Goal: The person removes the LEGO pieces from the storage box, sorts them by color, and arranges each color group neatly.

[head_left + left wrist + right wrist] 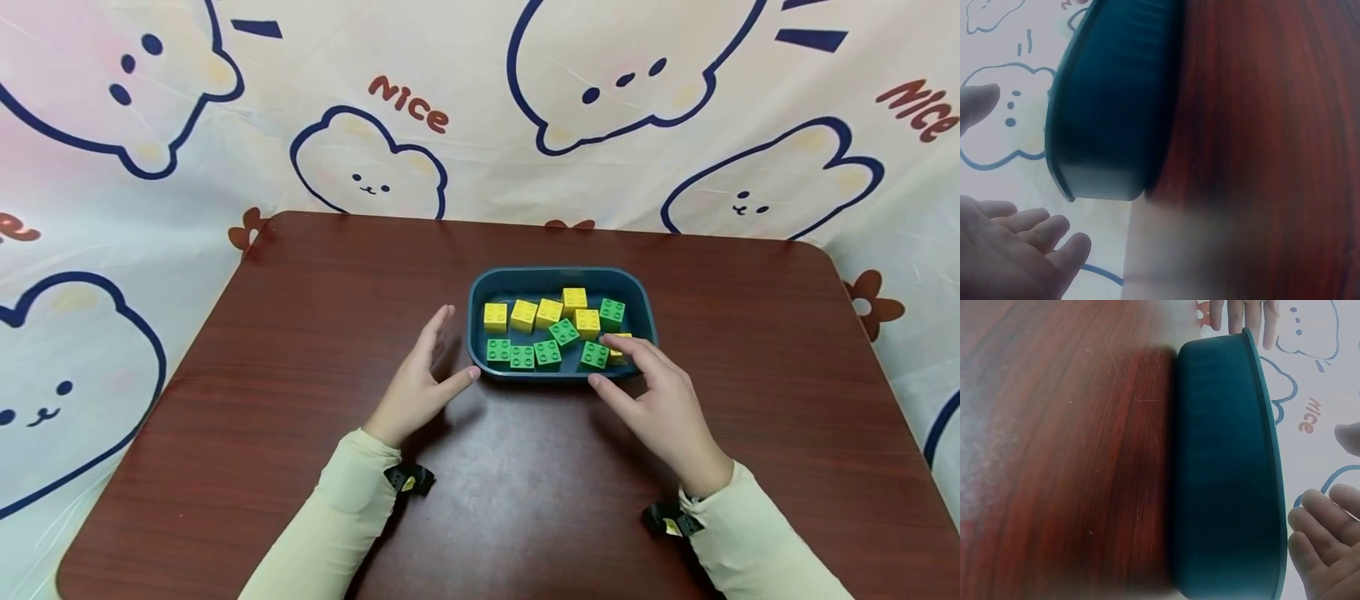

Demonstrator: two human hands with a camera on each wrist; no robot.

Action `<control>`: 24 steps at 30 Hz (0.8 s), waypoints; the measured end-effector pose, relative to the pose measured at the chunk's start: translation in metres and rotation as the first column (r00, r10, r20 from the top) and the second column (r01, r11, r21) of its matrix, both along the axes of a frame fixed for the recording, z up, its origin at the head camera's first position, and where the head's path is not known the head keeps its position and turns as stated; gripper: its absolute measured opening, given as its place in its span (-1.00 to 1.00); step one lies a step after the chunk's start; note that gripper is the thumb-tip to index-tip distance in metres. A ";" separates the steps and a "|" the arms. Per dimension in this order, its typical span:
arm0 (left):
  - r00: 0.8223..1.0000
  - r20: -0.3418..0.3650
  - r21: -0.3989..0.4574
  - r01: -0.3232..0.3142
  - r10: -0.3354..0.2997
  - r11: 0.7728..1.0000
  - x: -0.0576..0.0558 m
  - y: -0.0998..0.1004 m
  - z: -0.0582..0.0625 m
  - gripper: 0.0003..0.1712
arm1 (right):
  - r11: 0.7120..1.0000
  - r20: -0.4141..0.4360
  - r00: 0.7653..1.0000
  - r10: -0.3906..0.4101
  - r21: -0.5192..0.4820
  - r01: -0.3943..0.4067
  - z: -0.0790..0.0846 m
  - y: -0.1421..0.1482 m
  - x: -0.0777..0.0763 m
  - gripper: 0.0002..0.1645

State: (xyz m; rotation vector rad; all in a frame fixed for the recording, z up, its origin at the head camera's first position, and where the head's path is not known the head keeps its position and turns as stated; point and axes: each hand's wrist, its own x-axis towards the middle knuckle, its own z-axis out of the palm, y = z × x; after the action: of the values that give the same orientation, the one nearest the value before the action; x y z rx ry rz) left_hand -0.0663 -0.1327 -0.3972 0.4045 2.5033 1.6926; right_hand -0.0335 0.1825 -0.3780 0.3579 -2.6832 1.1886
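A dark teal tray (558, 377) sits on the table with several yellow blocks (523, 316) and several green blocks (547, 352) in it. Just off the tray's left end, my left hand (420, 379) is spread with its thumb towards the near left corner. My right hand (667, 404) reaches over the near right corner, fingers extended and thumb apart, partly hiding a yellow block (618, 356). Whether its fingertips touch anything is unclear. Both wrist views show the tray's outer wall (1110, 106) (1229, 462), and neither hand grips it.
The dark red-brown wooden table (315, 283) has rounded corners. Behind it and at its sides hangs a pale cloth (480, 100) printed with bear outlines and lettering. A black strap (409, 478) is on the left wrist and another black strap (671, 518) on the right.
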 end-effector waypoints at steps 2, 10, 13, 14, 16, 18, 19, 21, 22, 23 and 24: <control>1.000 0.014 -0.011 0.000 0.000 1.000 -0.002 0.000 -0.001 0.08 | 1.000 -0.005 1.000 0.006 0.003 -0.006 0.000 -0.001 -0.002 -0.40; 0.999 0.050 -0.043 -0.003 0.005 0.999 -0.008 0.002 -0.008 0.14 | 0.999 0.011 0.999 0.040 -0.003 -0.040 -0.001 -0.010 -0.010 -0.42; 0.999 0.053 -0.063 -0.001 0.004 0.998 -0.011 0.003 -0.008 0.17 | 0.999 0.032 0.998 0.047 -0.003 -0.047 -0.001 -0.013 -0.013 -0.42; 0.998 0.056 -0.071 0.001 0.003 0.997 -0.011 0.004 -0.008 0.18 | 0.999 0.041 0.998 0.049 0.000 -0.049 -0.001 -0.014 -0.014 -0.41; 0.998 0.068 -0.083 0.006 0.000 0.997 -0.012 0.005 -0.008 0.21 | 0.999 0.058 0.997 0.053 0.006 -0.053 -0.001 -0.016 -0.015 -0.39; 0.997 0.080 -0.092 0.009 -0.002 0.996 -0.013 0.005 -0.009 0.22 | 0.998 0.067 0.996 0.058 0.013 -0.059 -0.001 -0.018 -0.017 -0.38; 0.997 0.082 -0.095 0.012 -0.004 0.995 -0.014 0.006 -0.009 0.23 | 0.998 0.072 0.996 0.061 0.015 -0.062 -0.001 -0.018 -0.018 -0.37; 0.996 0.085 -0.107 0.016 -0.007 0.994 -0.015 0.006 -0.010 0.24 | 0.998 0.083 0.995 0.064 0.021 -0.066 -0.001 -0.020 -0.019 -0.37; 0.996 0.088 -0.113 0.017 -0.007 0.993 -0.016 0.007 -0.010 0.25 | 0.997 0.087 0.994 0.065 0.025 -0.067 -0.001 -0.021 -0.020 -0.36; 0.996 0.089 -0.120 0.019 -0.008 0.993 -0.016 0.007 -0.010 0.26 | 0.997 0.090 0.994 0.066 0.029 -0.069 0.000 -0.022 -0.021 -0.36; 0.996 0.091 -0.130 0.020 -0.008 0.991 -0.017 0.008 -0.010 0.26 | 0.997 0.095 0.993 0.067 0.030 -0.070 0.000 -0.023 -0.022 -0.36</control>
State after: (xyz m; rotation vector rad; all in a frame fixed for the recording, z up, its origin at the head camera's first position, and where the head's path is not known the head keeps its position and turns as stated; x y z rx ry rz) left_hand -0.0829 -0.1247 -0.4070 0.3253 2.5214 1.4953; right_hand -0.0555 0.1595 -0.3777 0.4120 -2.7956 1.2091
